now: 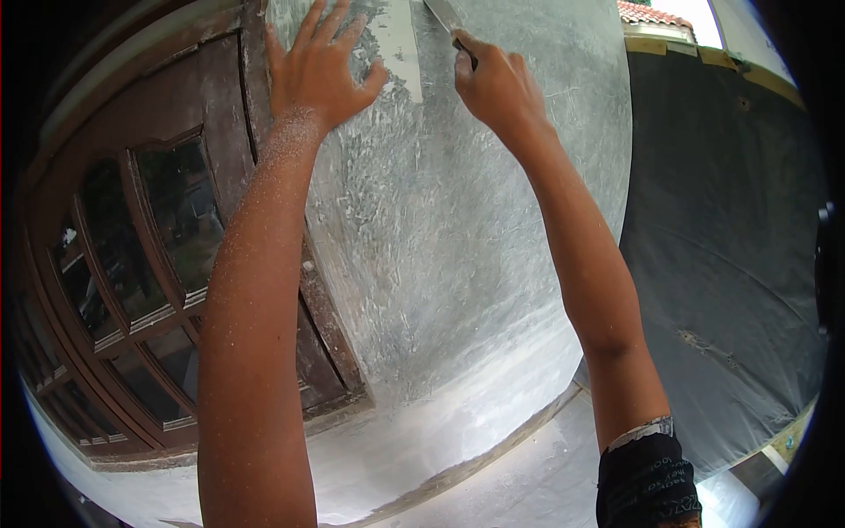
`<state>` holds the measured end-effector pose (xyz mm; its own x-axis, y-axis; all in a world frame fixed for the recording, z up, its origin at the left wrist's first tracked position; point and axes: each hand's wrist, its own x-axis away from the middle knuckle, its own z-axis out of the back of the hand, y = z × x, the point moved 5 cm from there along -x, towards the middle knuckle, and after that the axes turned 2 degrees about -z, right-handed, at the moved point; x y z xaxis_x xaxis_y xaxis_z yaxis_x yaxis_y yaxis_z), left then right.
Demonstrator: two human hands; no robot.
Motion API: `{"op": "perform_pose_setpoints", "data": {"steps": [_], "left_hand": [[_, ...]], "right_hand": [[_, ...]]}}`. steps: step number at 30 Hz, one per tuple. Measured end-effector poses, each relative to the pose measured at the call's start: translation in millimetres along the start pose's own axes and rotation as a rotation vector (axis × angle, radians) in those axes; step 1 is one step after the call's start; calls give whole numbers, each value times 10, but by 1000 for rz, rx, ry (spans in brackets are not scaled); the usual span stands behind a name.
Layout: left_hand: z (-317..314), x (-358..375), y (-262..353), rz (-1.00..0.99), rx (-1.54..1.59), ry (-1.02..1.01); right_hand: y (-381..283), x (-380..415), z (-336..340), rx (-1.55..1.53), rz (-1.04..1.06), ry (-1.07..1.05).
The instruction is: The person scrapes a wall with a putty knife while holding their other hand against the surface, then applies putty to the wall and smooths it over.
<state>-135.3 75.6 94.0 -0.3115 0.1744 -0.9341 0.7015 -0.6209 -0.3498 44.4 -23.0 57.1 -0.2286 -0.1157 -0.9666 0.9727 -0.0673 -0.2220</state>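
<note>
High on the grey plastered wall (466,229), my left hand (321,70) lies with its fingers spread, close to the window frame's edge. Pale dust speckles that wrist and forearm. My right hand (502,84) is closed around the dark handle of a scraper (444,14), whose metal blade points up and left against the wall; the blade's far end is cut off by the top of the view. Between the two hands runs a cream-coloured patch (398,48) with ragged edges on the wall's surface.
At left is a brown wooden window (132,238) with several glass panes. A dark sheet (722,238) hangs on the right from a wooden beam (678,48). Below the wall lies a pale floor (528,475). A tiled roof (651,16) shows at upper right.
</note>
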Motion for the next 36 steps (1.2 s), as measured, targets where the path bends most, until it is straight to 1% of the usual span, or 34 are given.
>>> {"op": "perform_pose_setpoints", "data": {"steps": [3,5,8,10,11,12,15,18,22,23,24,29,33,36], "left_hand": [[-3,6,0,-1,-36,37],[11,13,2,1,-30,27],[93,29,62,16,-23,4],[75,16,52,26,-25,-14],[30,7,12,1,-3,8],[49,1,19,-25,19,29],[77,27,55,-4,12,17],[86,33,57,4,-36,13],[79,18,61,-1,-48,0],[43,9,34,-13,-29,28],[55,11,33,-23,-11,55],[27,26,23,-20,-38,42],[29,6,4,-23,-27,32],[96,39,80,-6,-80,14]], "right_hand": [[-16,-50,-28,-46,-17,4],[-25,68,-9,15,-20,-36],[-20,129,-7,21,-48,-68],[-39,-23,-9,4,-29,-43],[-52,-75,0,-14,-11,-22],[-58,-74,6,-14,-12,-22],[-91,24,27,8,-19,-32],[-97,137,44,27,-43,-97],[-93,-49,-12,-9,-21,-25],[-98,-72,-20,-27,-9,2],[-91,-44,-23,-28,-11,-1],[-53,157,-50,4,-29,-41],[-82,-29,-39,-18,-45,-49],[-93,-2,-29,-63,-26,-6]]}}
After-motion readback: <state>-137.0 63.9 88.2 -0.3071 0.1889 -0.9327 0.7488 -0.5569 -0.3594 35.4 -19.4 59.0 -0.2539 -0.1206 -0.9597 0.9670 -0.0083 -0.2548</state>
